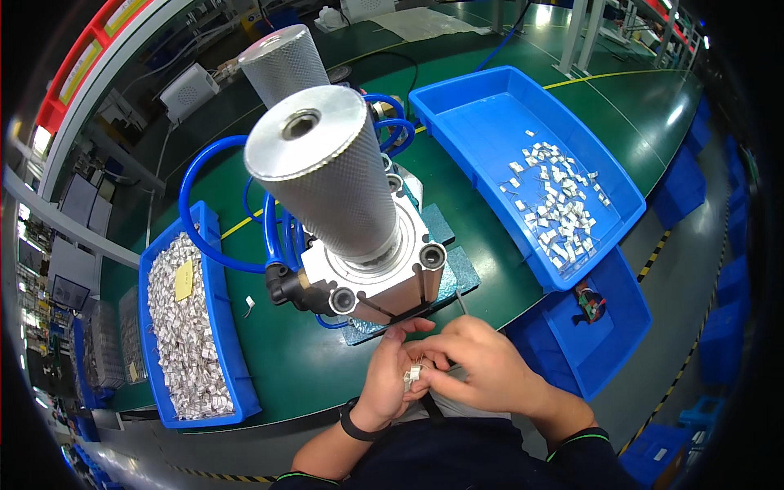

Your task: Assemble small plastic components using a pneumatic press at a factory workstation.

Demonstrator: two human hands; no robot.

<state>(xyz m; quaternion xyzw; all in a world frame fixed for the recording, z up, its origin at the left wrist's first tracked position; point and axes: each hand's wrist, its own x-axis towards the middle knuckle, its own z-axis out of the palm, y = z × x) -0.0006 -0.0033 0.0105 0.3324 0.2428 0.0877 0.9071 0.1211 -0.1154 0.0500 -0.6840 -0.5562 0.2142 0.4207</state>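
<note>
My left hand (385,382) is curled in front of the machine, close to my body. Cupped in its fingers are a few small white block-shaped parts with thin wire leads (414,373). My right hand (483,366) meets it from the right, its thumb and fingertips closed at those same parts. Just beyond both hands stands a pneumatic press-like machine (380,282) with a large knurled metal cylinder (322,175) on top. A thin grey rod (462,303) sticks up behind my right hand; its lower end is hidden.
To the left, a blue bin (247,390) is heaped with such white parts, a yellow note (184,280) on them. One loose part (249,305) lies on the green table. A blue tray (457,135) at right holds scattered parts; a lower blue bin (625,331) sits beneath. Blue hoses (189,192) loop beside the machine.
</note>
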